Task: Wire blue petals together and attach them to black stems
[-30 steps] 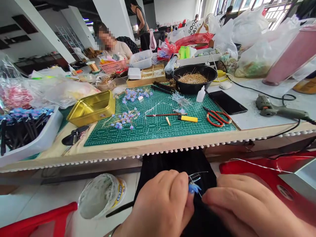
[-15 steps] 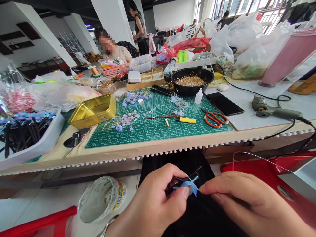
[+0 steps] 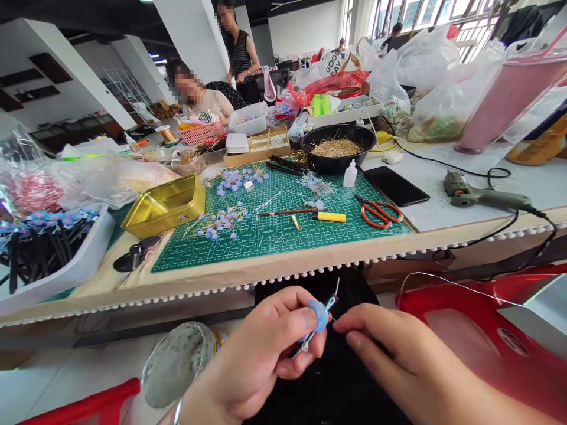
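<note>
Over my dark-clothed lap, my left hand (image 3: 266, 342) pinches a small blue flower ornament (image 3: 319, 314) between thumb and fingers. A thin dark stem with a pale tip crosses behind the flower, sticking out above and below it. Close on the right, my right hand (image 3: 390, 348) has thumb and forefinger pressed together on a fine wire whose short end shows beside the flower. A silvery wire (image 3: 452, 276) arcs out behind my right hand toward the right; whether it is the same strand is hidden by the hand.
On the table lie a green cutting mat (image 3: 221, 251), blue flower sprigs (image 3: 221, 221), orange-handled scissors (image 3: 378, 212), a yellow lighter (image 3: 330, 217), a gold tin (image 3: 166, 206), a black bowl (image 3: 310, 156) and a glue gun (image 3: 482, 195). A bucket (image 3: 177, 363) stands below. People are beyond.
Both hands have shifted left. My left hand has turned the flower, so the stem now slants differently and shows below it. My right fingers stay pinched beside it.
</note>
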`<state>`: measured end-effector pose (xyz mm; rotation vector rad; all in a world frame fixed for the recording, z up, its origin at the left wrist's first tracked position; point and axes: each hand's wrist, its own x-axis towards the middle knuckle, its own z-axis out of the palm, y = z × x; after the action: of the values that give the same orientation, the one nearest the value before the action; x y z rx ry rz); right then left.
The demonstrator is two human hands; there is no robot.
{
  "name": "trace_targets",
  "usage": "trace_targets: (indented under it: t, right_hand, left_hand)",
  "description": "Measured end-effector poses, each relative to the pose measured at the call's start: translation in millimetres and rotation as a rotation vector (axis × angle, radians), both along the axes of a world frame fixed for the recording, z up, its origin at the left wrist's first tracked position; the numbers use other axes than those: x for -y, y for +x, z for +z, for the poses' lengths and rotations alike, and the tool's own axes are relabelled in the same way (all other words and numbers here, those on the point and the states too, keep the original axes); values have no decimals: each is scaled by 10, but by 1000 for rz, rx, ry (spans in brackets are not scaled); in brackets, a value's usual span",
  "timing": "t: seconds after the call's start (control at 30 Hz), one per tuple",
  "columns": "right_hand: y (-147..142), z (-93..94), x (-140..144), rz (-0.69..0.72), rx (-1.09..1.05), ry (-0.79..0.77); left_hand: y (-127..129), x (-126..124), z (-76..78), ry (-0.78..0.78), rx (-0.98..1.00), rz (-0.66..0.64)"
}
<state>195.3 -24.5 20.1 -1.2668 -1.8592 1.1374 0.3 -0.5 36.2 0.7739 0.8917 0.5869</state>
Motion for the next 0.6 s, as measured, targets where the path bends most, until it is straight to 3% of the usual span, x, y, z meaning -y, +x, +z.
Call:
trace_targets:
  t: [0.1, 0.2, 0.33, 0.53, 0.6]
  right_hand:
    - [-22, 31, -48, 60, 8, -143]
    - [-60, 27, -53, 21, -290, -304]
    - [-122, -121, 4, 4, -620, -439]
    - [-62, -370, 115, -28, -626, -373]
    - [-21, -419, 138, -32, -616, -362]
  left_hand:
    - [1, 26, 38, 102, -146, -9]
    - [16, 47, 64, 156, -217, -54]
    - [44, 111, 62, 237, -299, -44]
    - [-5, 252, -63, 897, -691, -61]
    - [-2, 305, -95, 1016, -765, -78]
